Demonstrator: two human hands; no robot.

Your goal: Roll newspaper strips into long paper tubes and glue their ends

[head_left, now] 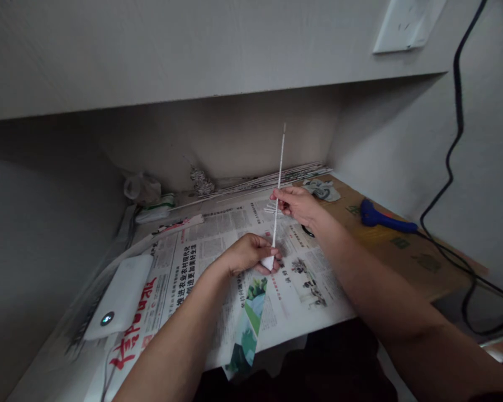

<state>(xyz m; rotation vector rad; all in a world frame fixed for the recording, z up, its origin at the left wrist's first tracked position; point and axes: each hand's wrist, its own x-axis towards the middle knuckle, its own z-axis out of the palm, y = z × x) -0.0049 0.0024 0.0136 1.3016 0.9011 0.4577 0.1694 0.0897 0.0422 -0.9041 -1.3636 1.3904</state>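
Note:
A thin white rolled-paper stick stands almost upright between my hands, its narrow grey tip at the top. My right hand pinches it around mid-length. Lower down, my left hand has thumb and fingers closed on its bottom end, where white paper flares out. From below those fingers a paper strip printed in green and blue hangs toward the front edge. It looks joined to the stick, but my fingers cover the join. Spread newspaper lies beneath both hands.
A white power bank with a lit display rests at left. Several long paper sticks lie along the back, near a plastic bag. On the cardboard at right sits a blue corded tool; a black cable hangs beside it.

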